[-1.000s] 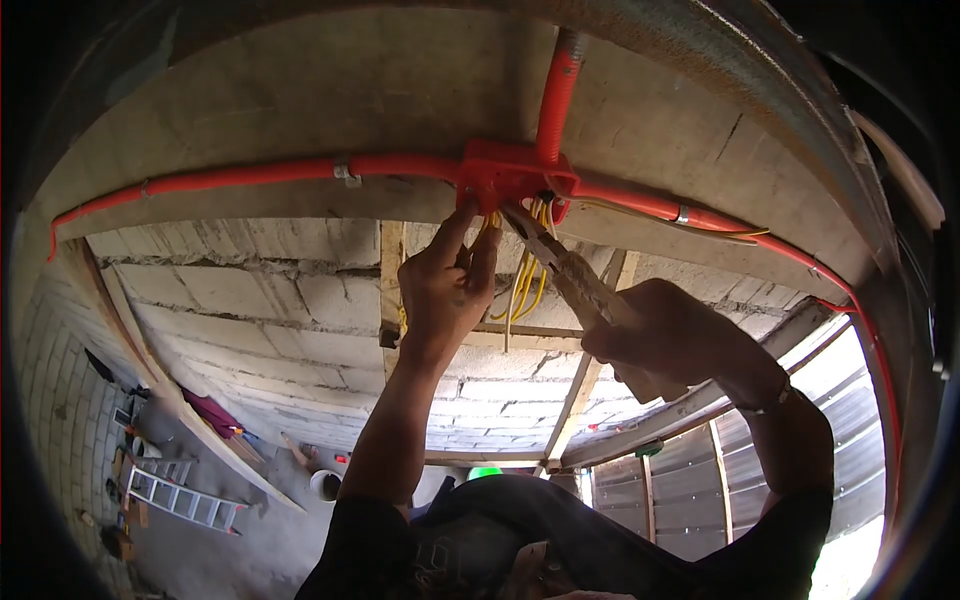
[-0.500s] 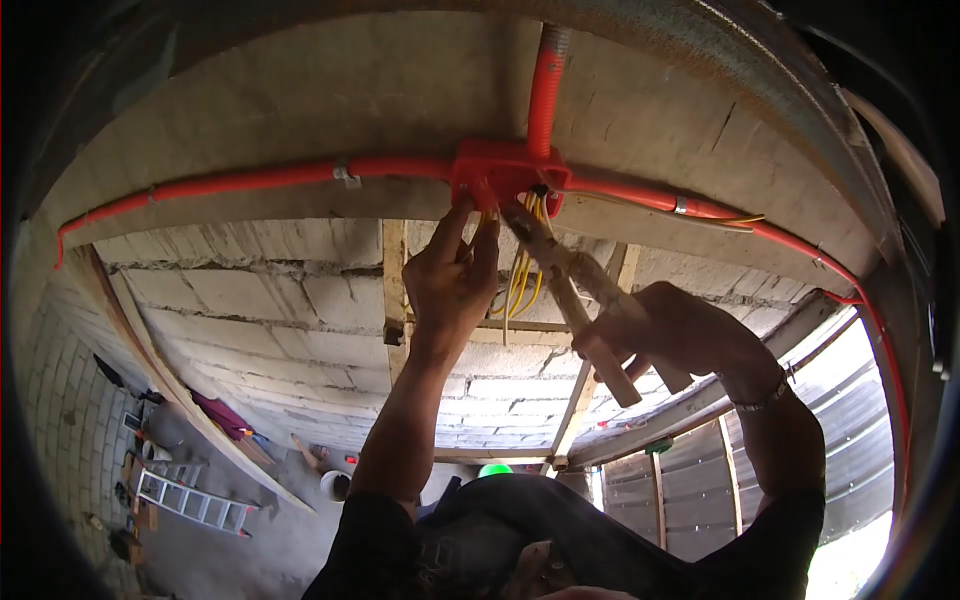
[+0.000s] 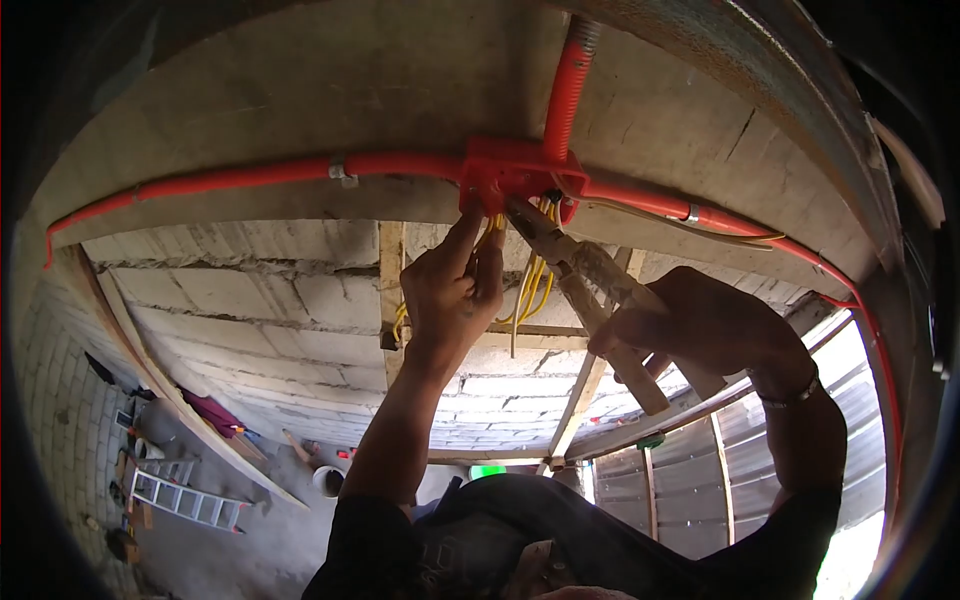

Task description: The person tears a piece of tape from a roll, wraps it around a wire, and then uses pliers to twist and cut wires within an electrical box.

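Observation:
A red junction box is fixed overhead, with yellow wires hanging out of its open side. My left hand pinches the wires at the box's lower left edge, fingertips raised. Pliers with tape-wrapped handles are held in my right hand, their jaws up at the box opening beside my left fingertips. What exactly sits between the jaws is too small to tell.
Red conduits run left, right and upward from the box. A block wall with wooden studs stands beyond. Far below are a ladder, a bucket and a green object.
The view has shifted slightly, so the box and pliers appear a little further right. Yellow wire now shows left of my left hand. Both hands keep their holds.

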{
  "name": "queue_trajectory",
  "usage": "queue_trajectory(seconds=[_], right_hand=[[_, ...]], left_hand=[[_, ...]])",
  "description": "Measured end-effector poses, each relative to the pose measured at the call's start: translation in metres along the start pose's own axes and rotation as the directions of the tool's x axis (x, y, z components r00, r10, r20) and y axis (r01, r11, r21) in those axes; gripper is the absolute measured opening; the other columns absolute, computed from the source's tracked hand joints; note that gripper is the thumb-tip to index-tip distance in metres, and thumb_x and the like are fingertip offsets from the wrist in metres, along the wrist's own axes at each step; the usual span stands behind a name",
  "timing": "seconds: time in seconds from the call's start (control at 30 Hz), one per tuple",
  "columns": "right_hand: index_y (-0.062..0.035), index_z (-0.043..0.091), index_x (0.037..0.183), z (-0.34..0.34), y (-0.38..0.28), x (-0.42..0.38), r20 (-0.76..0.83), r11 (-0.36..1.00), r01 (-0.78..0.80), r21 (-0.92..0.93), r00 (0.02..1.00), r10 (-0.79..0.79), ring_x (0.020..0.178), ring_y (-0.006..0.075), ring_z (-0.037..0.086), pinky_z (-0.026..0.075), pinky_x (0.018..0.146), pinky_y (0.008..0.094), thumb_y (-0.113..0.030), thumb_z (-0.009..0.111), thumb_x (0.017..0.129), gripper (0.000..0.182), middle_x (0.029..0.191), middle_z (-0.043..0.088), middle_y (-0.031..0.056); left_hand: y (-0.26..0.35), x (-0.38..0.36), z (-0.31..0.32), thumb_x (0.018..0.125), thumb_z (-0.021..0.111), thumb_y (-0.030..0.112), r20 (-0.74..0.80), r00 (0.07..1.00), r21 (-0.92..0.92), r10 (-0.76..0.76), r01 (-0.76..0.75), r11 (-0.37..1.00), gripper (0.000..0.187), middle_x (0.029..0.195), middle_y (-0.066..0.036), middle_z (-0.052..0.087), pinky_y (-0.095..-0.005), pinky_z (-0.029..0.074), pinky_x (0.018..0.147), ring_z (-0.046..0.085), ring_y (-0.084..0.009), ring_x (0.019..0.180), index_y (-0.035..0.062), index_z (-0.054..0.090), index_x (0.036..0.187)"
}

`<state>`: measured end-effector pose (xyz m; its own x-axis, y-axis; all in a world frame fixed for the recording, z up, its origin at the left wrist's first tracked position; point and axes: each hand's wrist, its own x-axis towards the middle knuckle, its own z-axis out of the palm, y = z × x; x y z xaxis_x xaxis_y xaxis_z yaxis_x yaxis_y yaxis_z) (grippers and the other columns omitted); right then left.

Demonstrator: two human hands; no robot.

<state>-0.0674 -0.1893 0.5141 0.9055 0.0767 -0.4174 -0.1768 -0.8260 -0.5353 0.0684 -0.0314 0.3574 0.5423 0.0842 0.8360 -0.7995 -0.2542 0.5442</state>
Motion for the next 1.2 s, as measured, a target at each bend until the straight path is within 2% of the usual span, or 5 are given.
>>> queue_trajectory(seconds=[0.5, 0.57, 0.63, 0.93, 1.2], right_hand=[[0.0008, 0.064, 0.071, 0.02, 0.022, 0.009, -0.083, 0.878, 0.321, -0.355, 0.925, -0.372, 0.059, 0.0238, 0.063, 0.051, 0.062, 0.0393, -0.039, 0.056, 0.088, 0.044, 0.064, 0.062, 0.0152], [-0.0012, 0.062, 0.075, 0.036, 0.013, -0.001, -0.098, 0.981, -0.091, -0.173, 0.992, 0.075, 0.057, 0.0259, 0.063, 0.051, 0.057, 0.0415, -0.037, 0.054, 0.089, 0.039, 0.062, 0.062, 0.0142], [-0.0045, 0.063, 0.087, 0.071, 0.082, -0.027, 0.148, 0.722, 0.268, -0.638, 0.963, -0.227, 0.058, 0.0287, 0.063, 0.051, 0.055, 0.0393, -0.035, 0.055, 0.089, 0.031, 0.062, 0.061, 0.0133], [-0.0027, 0.065, 0.08, 0.155, 0.247, -0.07, -0.385, 0.968, -0.211, 0.136, 0.889, 0.248, 0.06, 0.0324, 0.064, 0.051, 0.053, 0.0391, -0.032, 0.069, 0.081, 0.03, 0.064, 0.062, 0.0174], [-0.0051, 0.066, 0.106, 0.152, 0.218, -0.016, -0.199, 0.824, 0.461, 0.331, 0.887, -0.416, 0.071, 0.0151, 0.066, 0.052, 0.061, 0.0326, -0.027, 0.07, 0.084, 0.031, 0.087, 0.069, 0.0117]], left_hand=[[0.004, 0.0, 0.0, 0.081, 0.067, 0.005, -0.014, 1.0, -0.075, -0.014, 0.013, 0.997, 0.033, 0.049, -0.003, 0.044, -0.0205, 0.032, 0.042, 0.039, -0.0058, 0.041, 0.0068, 0.061, 0.114], [0.004, -0.003, 0.002, 0.081, 0.069, 0.006, -0.023, 0.999, -0.079, -0.028, 0.027, 0.996, 0.033, 0.048, -0.002, 0.042, -0.02, 0.03, 0.042, 0.035, -0.0028, 0.042, 0.0064, 0.062, 0.114], [0.001, -0.001, 0.001, 0.081, 0.069, 0.006, 0.004, 0.998, -0.113, -0.066, 0.066, 0.991, 0.034, 0.048, -0.002, 0.042, -0.02, 0.03, 0.042, 0.036, -0.0028, 0.042, 0.0064, 0.062, 0.114], [0.024, 0.019, 0.013, 0.079, 0.075, 0.007, -0.088, 0.988, -0.109, -0.126, 0.116, 0.987, 0.02, 0.059, 0.005, 0.05, -0.0173, 0.031, 0.046, 0.038, 0.0013, 0.05, 0.0, 0.065, 0.095], [0.023, 0.021, 0.016, 0.083, 0.069, 0.019, -0.075, 0.992, 0.096, -0.103, 0.11, 0.989, 0.011, 0.053, -0.005, 0.056, -0.0252, 0.039, 0.042, 0.049, -0.0105, 0.039, 0.0091, 0.063, 0.084]])
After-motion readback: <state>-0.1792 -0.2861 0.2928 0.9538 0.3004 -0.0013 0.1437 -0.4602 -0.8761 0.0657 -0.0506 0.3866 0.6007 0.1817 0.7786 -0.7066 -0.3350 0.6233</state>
